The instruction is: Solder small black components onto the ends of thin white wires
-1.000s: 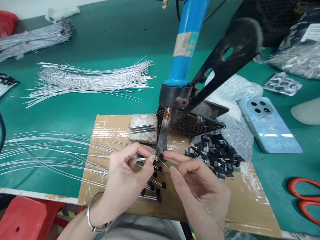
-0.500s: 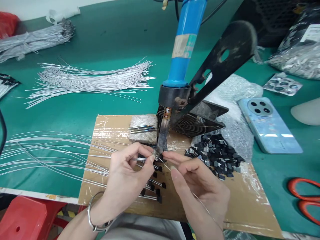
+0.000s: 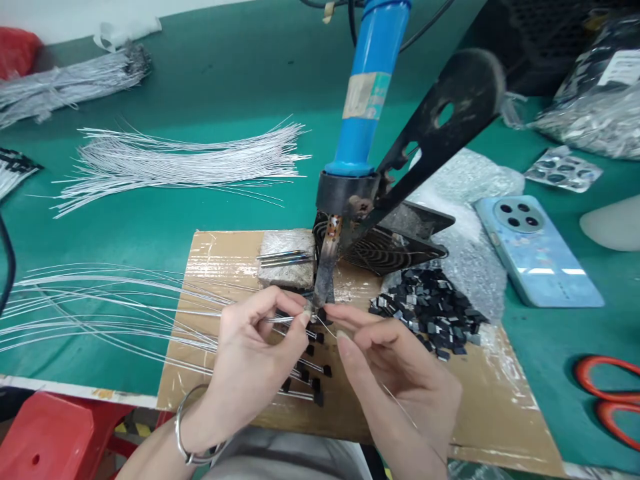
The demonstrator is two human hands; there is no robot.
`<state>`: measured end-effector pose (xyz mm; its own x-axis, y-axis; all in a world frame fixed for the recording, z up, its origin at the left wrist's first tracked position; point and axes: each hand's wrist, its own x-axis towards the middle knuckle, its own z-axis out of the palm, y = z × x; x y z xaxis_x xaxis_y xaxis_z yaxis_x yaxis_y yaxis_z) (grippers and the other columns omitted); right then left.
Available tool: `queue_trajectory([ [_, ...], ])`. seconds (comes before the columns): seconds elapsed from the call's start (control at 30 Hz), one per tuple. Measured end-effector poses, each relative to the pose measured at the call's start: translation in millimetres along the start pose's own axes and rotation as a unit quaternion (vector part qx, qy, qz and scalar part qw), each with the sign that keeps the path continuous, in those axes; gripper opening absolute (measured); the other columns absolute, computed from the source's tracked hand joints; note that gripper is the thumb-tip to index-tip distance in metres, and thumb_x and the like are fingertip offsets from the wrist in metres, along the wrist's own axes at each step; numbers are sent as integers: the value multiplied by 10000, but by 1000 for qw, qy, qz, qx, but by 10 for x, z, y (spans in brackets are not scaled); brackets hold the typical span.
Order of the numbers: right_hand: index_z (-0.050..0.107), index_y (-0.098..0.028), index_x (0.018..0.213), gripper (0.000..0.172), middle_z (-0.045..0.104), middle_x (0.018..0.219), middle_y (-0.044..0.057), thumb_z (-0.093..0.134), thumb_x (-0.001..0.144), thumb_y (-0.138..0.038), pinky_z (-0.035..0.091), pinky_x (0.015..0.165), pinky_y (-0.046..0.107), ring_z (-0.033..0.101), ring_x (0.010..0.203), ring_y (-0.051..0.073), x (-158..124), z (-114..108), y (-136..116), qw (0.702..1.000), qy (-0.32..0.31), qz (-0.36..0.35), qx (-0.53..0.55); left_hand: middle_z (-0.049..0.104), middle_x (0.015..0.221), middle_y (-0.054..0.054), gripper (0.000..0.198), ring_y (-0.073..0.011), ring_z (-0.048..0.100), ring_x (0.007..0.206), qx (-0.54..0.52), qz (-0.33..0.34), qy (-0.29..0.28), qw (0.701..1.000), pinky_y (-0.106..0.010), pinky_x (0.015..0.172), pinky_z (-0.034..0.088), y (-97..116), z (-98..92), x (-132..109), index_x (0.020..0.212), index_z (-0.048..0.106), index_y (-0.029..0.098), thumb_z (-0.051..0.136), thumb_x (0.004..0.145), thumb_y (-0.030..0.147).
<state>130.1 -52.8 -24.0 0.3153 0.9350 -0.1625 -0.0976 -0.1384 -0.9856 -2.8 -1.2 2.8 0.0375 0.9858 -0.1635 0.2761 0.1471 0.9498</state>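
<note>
From where I stand, the left hand (image 3: 263,353) has its thumb and forefinger pinched together on a white wire (image 3: 281,319) trailing leftward. The right hand (image 3: 405,373) lightly holds a thin metal wire (image 3: 327,327), slanting up-left to the left fingertips. Right above sits the soldering iron (image 3: 350,150), tip down, both hands about equally near; contact I can't tell. Black pieces (image 3: 430,310) lie rightward on cardboard (image 3: 495,393).

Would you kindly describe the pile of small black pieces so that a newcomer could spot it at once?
On the green table, find the brown cardboard, then the right hand over it. Just beyond that hand, toward the blue phone, lies the pile. Unlike the black-tipped wires by the left hand, its pieces are loose, with no wires showing.
</note>
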Motion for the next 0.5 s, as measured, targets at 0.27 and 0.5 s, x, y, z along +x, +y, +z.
queue_trajectory([
  [0.27, 596, -224, 720, 195, 780, 1103, 71, 688, 892, -230, 577, 881, 277, 744, 1025, 195, 17, -5, 20, 1000, -4, -14, -24, 752, 770, -28, 138, -121, 677, 702, -3, 5, 1, 1000, -189, 600, 490, -24, -5, 8, 690, 680, 163, 665, 792, 72],
  [0.5, 597, -230, 728, 186, 778, 1103, 54, 688, 889, -215, 575, 900, 291, 742, 1027, 188, 2, 7, 8, 1000, -3, -19, -13, 744, 759, -28, 132, -123, 680, 711, -10, 2, 3, 1000, -190, 629, 501, -3, -14, -2, 701, 685, 159, 667, 792, 65],
])
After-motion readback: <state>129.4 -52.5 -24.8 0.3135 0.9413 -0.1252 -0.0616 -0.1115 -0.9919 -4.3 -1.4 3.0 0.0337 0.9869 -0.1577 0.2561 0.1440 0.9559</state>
